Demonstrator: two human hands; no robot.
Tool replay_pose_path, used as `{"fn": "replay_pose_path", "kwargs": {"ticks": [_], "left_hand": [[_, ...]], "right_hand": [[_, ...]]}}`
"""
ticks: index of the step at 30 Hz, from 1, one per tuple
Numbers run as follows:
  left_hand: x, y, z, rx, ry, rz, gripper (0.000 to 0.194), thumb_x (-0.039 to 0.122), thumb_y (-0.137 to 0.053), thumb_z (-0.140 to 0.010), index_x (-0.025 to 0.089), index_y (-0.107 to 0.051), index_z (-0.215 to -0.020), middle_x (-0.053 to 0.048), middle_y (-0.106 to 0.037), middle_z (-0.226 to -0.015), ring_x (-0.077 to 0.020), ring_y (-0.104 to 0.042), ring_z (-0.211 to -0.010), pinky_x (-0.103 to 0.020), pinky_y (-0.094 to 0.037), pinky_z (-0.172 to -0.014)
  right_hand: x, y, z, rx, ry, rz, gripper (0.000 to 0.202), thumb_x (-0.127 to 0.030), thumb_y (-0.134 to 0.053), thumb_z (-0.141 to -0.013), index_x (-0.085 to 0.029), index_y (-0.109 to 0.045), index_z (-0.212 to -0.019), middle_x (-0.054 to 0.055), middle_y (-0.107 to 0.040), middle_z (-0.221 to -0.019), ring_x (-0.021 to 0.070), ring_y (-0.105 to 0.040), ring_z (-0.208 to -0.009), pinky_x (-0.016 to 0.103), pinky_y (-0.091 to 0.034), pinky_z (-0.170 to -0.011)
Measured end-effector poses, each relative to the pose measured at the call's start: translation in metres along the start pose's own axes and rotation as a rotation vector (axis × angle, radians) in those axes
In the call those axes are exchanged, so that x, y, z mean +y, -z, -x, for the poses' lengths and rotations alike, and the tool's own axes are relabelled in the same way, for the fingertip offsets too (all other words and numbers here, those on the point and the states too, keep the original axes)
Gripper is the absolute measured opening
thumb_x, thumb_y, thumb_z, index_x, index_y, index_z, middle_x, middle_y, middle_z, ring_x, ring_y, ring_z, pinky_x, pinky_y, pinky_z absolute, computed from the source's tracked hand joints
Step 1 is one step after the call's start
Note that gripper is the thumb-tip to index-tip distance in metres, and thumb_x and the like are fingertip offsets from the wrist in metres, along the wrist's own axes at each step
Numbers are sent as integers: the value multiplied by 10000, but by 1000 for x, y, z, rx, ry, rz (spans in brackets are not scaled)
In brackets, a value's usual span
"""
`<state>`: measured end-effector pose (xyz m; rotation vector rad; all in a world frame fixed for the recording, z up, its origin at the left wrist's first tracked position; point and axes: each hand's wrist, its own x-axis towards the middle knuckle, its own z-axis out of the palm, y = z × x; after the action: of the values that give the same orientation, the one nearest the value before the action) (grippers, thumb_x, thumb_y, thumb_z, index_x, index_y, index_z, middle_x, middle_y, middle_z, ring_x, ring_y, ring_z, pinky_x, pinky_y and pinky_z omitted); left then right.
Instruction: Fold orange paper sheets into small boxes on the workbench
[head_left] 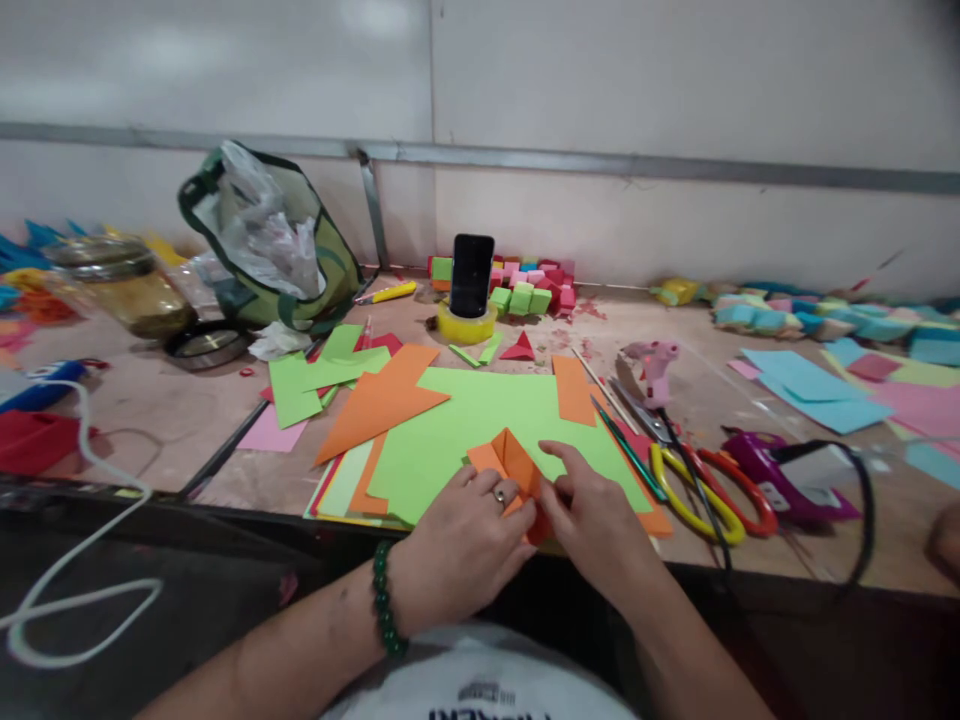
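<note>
Close to the table's front edge, a folded piece of orange paper (pixel 517 458) is held between both hands, with its creased flaps standing up. My left hand (pixel 476 525) wears a ring and is closed over the paper's near left part. My right hand (pixel 596 520) pinches its right side with thumb and curled fingers, while the index finger points away to the left. Just beyond the hands lies a large green sheet (pixel 480 410) on a stack of coloured sheets. The paper's underside is hidden by the fingers.
Scissors with yellow and red handles (pixel 697 505), a green pencil (pixel 630 455) and a pink glue gun (pixel 652 370) lie to the right. A phone (pixel 472 275) stands in a yellow tape roll (pixel 466 322) at the back. Green and orange paper pieces (pixel 379 400) lie left, near a bag (pixel 277 240).
</note>
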<state>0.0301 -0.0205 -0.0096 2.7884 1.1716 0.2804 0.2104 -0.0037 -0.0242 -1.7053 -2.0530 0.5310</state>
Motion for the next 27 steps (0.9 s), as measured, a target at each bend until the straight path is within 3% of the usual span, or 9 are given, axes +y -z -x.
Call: {"fn": "replay_pose_path", "kwargs": {"ticks": [5, 12, 15, 17, 19, 21, 23, 27], "left_hand": [[-6, -4, 2, 42, 69, -13, 236, 260, -455, -913, 165, -570, -1096, -92, -616, -1131, -244, -538, -1084, -470, -323, -1032], [-10, -3, 12, 38, 70, 25, 248, 353, -539, -884, 172, -588, -1046, -96, -639, -1096, -247, -573, -1029, -435, -386, -981], [-11, -6, 15, 51, 83, 20, 222, 319, -526, -891, 165, -585, -1040, -105, -619, -1179, -252, -548, -1109, -459, -336, -1043], [-13, -5, 17, 66, 78, 43, 247, 319, -528, -882, 168, -576, -1071, -108, -602, -1213, -256, -517, -1158, -475, -305, -1069], [-17, -3, 19, 82, 77, 84, 300, 342, -563, -849, 175, -577, -1098, -111, -584, -1230, -265, -489, -1180, -479, -309, -1063], [-22, 0, 21, 79, 88, 124, 301, 357, -585, -826, 179, -600, -1068, -109, -598, -1178, -273, -496, -1142, -470, -349, -1018], [-27, 5, 22, 61, 91, 157, 208, 317, -562, -839, 188, -625, -990, -87, -631, -1083, -259, -519, -1079, -453, -371, -977], [-39, 11, 28, 44, 80, 211, 152, 182, -514, -840, 236, -627, -926, -8, -667, -1037, -217, -539, -1072, -499, -263, -1053]], "right_hand": [[-7, -1, 13, -156, 53, -106, 260, -238, -410, -878, -200, -486, -1125, -35, -602, -559, 166, -555, -492, 243, -366, -487], [-4, 1, 5, 44, 51, 41, 193, -243, -490, -821, -209, -563, -996, 12, -676, -688, 157, -598, -522, 248, -400, -502], [-5, 8, 4, -99, 84, -75, 150, -280, -484, -867, -215, -614, -900, 30, -700, -749, 159, -638, -613, 251, -461, -561], [-9, 13, 6, -223, 106, -240, 187, -309, -467, -904, -218, -621, -960, 39, -716, -824, 164, -668, -712, 250, -505, -617], [-14, 16, 9, -284, 150, -351, 262, -315, -450, -930, -224, -570, -1145, 57, -719, -942, 170, -681, -828, 259, -534, -681], [-17, 14, 10, -256, 210, -359, 403, -284, -445, -940, -229, -425, -1338, 75, -700, -1044, 175, -669, -923, 290, -543, -762], [-17, 8, 6, -187, 282, -273, 459, -229, -454, -935, -230, -371, -1387, 82, -679, -1087, 182, -640, -979, 331, -528, -834], [-15, -2, -6, -146, 468, -43, 258, -164, -453, -936, -223, -629, -1116, 69, -680, -1019, 202, -568, -957, 358, -496, -842]]}}
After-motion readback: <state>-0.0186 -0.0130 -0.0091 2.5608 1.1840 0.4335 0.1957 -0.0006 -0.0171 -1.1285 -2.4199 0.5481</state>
